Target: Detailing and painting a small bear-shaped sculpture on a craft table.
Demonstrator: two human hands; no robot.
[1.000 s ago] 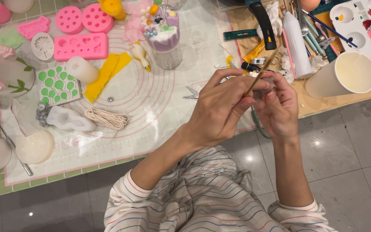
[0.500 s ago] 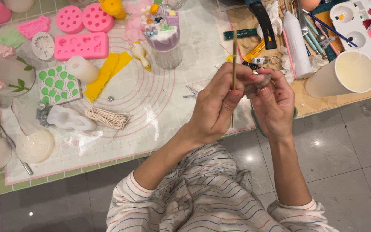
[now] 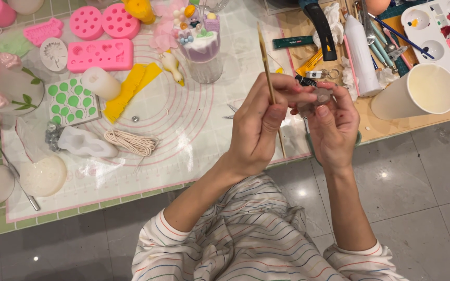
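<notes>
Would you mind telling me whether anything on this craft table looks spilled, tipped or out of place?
One thing stands out: the white paper cup lies on its side at the table's right edge, mouth facing the camera, with nothing visibly spilled. Elsewhere the moulds and tools are cluttered but intact. The left hand holds a thin wooden stick upright.

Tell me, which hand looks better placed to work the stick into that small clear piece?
Likely the left hand: it pinches the thin wooden stick upright right beside the small clear piece, which the right hand cradles in its fingers.
</notes>
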